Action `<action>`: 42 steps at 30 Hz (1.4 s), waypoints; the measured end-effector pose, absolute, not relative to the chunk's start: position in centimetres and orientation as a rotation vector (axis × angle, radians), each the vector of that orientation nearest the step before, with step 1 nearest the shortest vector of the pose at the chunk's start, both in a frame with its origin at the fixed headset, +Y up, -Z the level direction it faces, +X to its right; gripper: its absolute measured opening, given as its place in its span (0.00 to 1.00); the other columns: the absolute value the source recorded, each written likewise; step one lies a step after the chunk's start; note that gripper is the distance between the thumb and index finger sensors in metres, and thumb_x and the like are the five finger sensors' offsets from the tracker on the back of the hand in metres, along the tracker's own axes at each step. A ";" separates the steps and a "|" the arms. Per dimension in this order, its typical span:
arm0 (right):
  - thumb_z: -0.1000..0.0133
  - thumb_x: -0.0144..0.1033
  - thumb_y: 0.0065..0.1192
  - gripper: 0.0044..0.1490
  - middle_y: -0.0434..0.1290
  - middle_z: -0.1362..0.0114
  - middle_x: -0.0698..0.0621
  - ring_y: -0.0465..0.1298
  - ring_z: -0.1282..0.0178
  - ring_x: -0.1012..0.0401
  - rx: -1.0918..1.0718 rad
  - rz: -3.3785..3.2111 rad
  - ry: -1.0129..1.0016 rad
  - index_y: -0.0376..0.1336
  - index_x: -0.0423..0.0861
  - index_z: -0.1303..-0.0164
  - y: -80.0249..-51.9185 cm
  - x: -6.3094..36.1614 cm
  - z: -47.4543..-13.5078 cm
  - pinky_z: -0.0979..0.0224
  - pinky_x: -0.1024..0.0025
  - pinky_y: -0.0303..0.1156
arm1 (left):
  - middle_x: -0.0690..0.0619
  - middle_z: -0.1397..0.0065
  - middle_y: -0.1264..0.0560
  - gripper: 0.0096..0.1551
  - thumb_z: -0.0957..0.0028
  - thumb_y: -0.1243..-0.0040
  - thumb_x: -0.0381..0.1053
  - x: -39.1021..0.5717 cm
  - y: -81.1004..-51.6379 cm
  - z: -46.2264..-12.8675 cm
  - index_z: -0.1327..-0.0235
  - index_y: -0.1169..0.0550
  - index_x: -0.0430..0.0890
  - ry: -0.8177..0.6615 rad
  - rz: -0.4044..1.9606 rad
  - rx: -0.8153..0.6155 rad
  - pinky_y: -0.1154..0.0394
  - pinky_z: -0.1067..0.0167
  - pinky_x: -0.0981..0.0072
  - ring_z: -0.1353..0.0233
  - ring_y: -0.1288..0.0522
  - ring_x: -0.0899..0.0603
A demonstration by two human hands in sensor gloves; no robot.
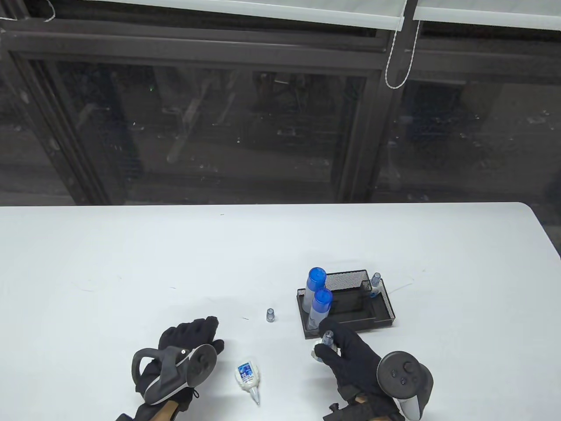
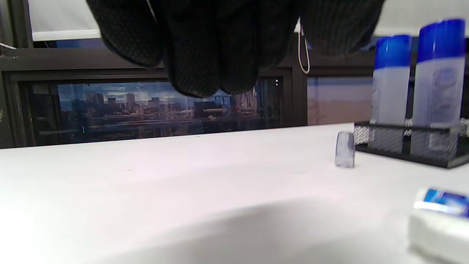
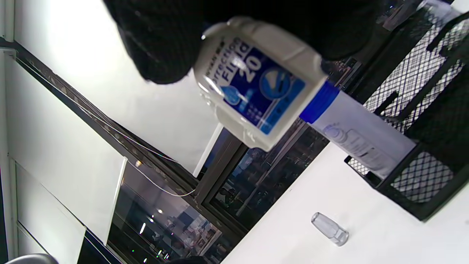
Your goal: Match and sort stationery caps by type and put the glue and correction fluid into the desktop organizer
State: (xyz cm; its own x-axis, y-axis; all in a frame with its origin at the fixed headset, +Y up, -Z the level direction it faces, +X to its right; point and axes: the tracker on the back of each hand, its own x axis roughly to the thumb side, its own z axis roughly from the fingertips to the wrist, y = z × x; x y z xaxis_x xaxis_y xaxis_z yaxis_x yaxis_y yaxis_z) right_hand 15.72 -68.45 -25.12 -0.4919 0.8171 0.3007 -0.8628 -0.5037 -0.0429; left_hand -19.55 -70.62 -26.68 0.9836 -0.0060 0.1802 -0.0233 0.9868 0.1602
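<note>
My right hand [image 1: 334,347] grips a white correction fluid bottle [image 3: 256,84] with a blue label, lifted just in front of the black mesh organizer [image 1: 380,312]. A clear cap tops that bottle [image 1: 328,337]. Two blue-capped glue sticks [image 1: 316,279] [image 1: 323,301] stand in the organizer's left compartment, and a capped correction fluid bottle [image 1: 375,283] stands at its right end. An uncapped correction fluid bottle [image 1: 247,375] lies on the table between my hands. A loose clear cap [image 1: 270,315] stands upright left of the organizer. My left hand [image 1: 202,334] rests on the table, holding nothing.
The white table [image 1: 131,263] ends at a far edge with dark windows behind. In the left wrist view the loose cap [image 2: 345,149] stands just before the organizer [image 2: 403,148], with the lying bottle [image 2: 439,216] at lower right.
</note>
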 end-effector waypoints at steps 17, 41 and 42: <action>0.46 0.37 0.70 0.35 0.73 0.27 0.44 0.74 0.30 0.45 -0.056 2.135 -0.368 0.63 0.51 0.27 -64.7 26.5 -29.7 0.25 0.42 0.66 | 0.54 0.24 0.22 0.33 0.41 0.46 0.67 -20.2 -70.7 -26.3 0.25 0.28 0.56 -0.157 0.064 0.134 0.25 0.32 0.44 0.28 0.18 0.43; 0.43 0.27 0.64 0.32 0.65 0.21 0.44 0.64 0.20 0.49 -0.242 2.262 -0.049 0.60 0.42 0.27 -75.4 25.7 -38.5 0.19 0.51 0.59 | 0.54 0.25 0.21 0.33 0.41 0.47 0.67 -19.7 -71.5 -26.5 0.25 0.28 0.56 -0.179 0.025 0.069 0.25 0.32 0.44 0.29 0.18 0.44; 0.43 0.27 0.63 0.31 0.65 0.21 0.44 0.63 0.20 0.49 -0.241 2.270 -0.038 0.60 0.42 0.27 -75.7 25.5 -38.5 0.19 0.51 0.58 | 0.54 0.25 0.21 0.33 0.42 0.47 0.67 -19.7 -71.5 -26.5 0.25 0.28 0.56 -0.181 0.023 0.070 0.25 0.32 0.44 0.28 0.18 0.44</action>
State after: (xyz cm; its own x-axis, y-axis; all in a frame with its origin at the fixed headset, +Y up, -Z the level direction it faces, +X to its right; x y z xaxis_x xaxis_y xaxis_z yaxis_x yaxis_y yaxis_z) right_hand 25.53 -75.67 -38.47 -0.6348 0.7557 -0.1610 -0.7499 -0.6528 -0.1070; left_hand -19.68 -71.49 -26.53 0.9833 0.0165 0.1811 -0.0292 0.9973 0.0677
